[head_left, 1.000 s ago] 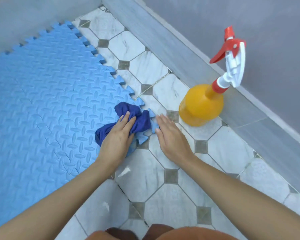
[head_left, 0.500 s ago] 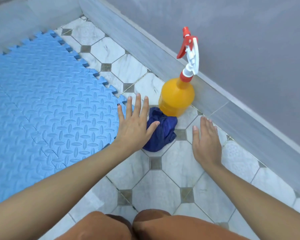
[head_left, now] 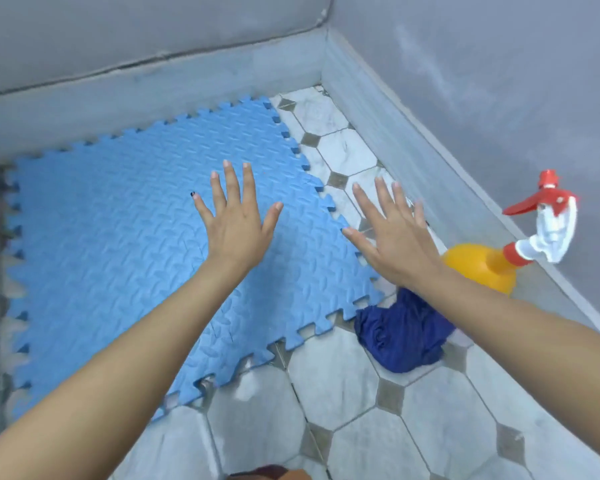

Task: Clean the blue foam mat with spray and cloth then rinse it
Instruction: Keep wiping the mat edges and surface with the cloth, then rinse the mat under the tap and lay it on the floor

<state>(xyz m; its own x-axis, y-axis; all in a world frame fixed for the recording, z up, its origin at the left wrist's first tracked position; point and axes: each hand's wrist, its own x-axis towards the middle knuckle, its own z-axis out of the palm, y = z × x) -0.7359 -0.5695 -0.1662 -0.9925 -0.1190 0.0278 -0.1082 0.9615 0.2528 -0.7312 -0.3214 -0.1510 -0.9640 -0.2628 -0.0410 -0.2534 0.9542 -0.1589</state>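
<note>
The blue foam mat, with a diamond-plate texture and jigsaw edges, lies flat in the floor's far left corner. My left hand is over the mat's middle, fingers spread, holding nothing. My right hand is over the mat's right edge and the tiles beside it, also spread and empty. A crumpled dark blue cloth lies on the tiles just off the mat's near right corner, partly under my right forearm. Behind it stands the orange spray bottle with a white and red trigger head.
The floor is white marble tile with small grey squares. A grey skirting and wall run along the right, another wall along the back. My knee shows at the bottom edge.
My left hand let go of the cloth, which now lies on the tiles by the bottle. Both hands moved forward over the mat with fingers spread. The view lifted toward the corner.
</note>
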